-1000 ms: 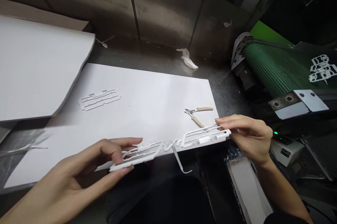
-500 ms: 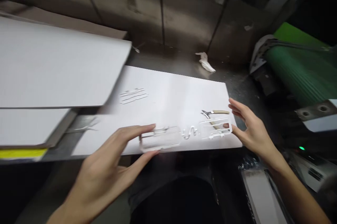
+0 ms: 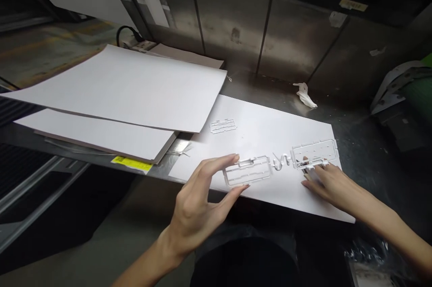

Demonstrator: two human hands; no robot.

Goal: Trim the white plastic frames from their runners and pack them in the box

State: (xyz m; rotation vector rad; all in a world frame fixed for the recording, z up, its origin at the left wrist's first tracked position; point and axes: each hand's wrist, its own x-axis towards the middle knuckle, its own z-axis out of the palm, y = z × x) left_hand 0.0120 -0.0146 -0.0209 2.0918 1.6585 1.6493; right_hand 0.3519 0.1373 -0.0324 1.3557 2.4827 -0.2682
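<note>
My left hand (image 3: 199,206) pinches the left frame of a white moulded plastic part (image 3: 248,171) between thumb and fingers, holding it just above the white sheet (image 3: 266,129). A wavy runner (image 3: 281,160) joins that frame to a second frame (image 3: 314,153) on the right. My right hand (image 3: 332,186) lies low on the sheet below the right frame with its fingers stretched out. Its fingertips reach a small pair of cutters (image 3: 301,165), mostly hidden under the frame and my fingers.
A smaller white plastic piece (image 3: 222,126) lies farther back on the sheet. Large white boards (image 3: 135,84) are stacked at the left, overhanging the metal bench, above a yellow label (image 3: 131,164). A crumpled white rag (image 3: 305,95) lies near the metal wall. A conveyor end (image 3: 398,89) sits at the right.
The view swung left. My right hand let go of the part's right end and dropped onto the sheet by the cutters. My left hand still holds the part.
</note>
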